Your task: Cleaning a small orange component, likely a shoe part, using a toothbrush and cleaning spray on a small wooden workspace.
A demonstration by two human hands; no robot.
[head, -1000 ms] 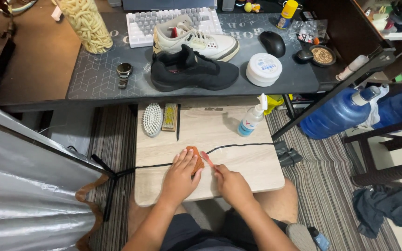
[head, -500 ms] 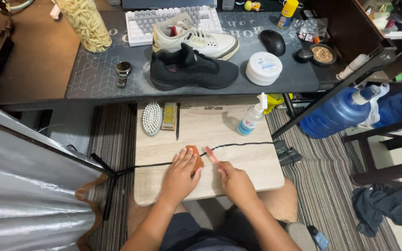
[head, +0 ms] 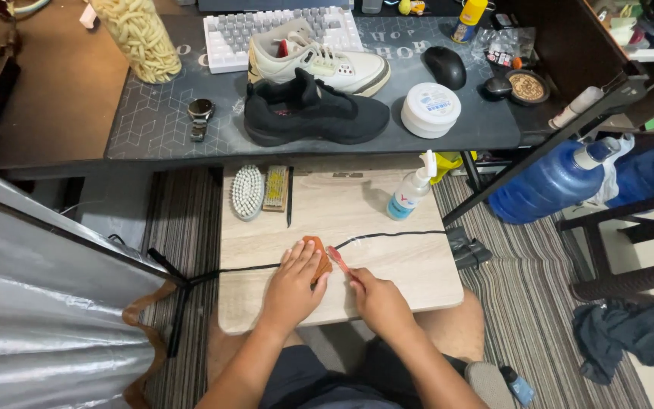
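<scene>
Our left hand (head: 291, 286) lies flat, fingers together, on a brown pad (head: 316, 256) on the wooden board (head: 387, 265). Our right hand (head: 376, 297) pinches a thin pink stick (head: 337, 258).

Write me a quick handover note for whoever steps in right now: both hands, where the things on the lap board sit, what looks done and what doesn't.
Left hand: flat on the light wooden lap board, pressing a small brown pad onto the long black lace that runs across the board.
Right hand: pinches a thin pink-red tool, tip beside the pad.
On the board's far edge: oval white-bristled brush, small tan brush, clear spray bottle.
On the desk behind: black sneaker, cream sneaker, round white tub.
Done: lace is laid out on the board.
Left: the black sneaker's lace state cannot be told; brushes lie untouched.
</scene>
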